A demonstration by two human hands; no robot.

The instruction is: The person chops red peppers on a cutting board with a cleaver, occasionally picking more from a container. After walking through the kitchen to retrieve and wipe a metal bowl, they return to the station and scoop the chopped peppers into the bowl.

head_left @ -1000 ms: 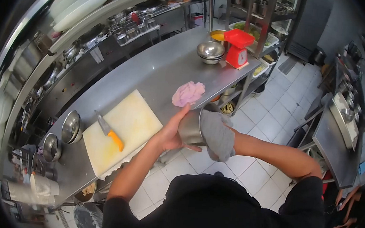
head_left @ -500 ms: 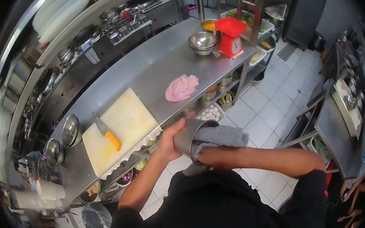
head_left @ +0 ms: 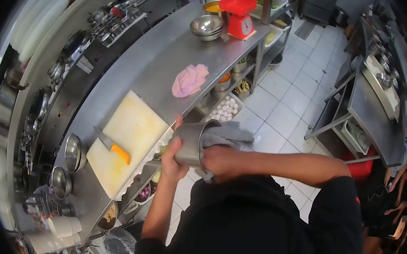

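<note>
A deep steel pot (head_left: 187, 144) is tipped on its side in front of my body, its mouth turned to the right. My left hand (head_left: 172, 159) is closed around the outside near its base, thumb along the wall. At the mouth, my right hand (head_left: 222, 162) grips a grey cloth (head_left: 227, 135), part of which hangs out over the rim. The right fingers are partly hidden by the cloth and the pot. On the steel counter (head_left: 157, 50) beside me lies a white cutting board (head_left: 125, 139), with an orange-handled knife (head_left: 114, 149) on it.
A crumpled pink cloth (head_left: 190, 80), stacked steel bowls (head_left: 206, 26) and a red scale (head_left: 239, 19) stand along the counter. More bowls (head_left: 73, 153) sit left of the board. Eggs (head_left: 224, 108) are on the shelf below. Another person's hands (head_left: 394, 185) show at far right.
The pot has shifted left in view, still tilted. My right hand and the grey cloth have moved with it, and the hand now shows more at the rim. The whole view has shifted slightly.
</note>
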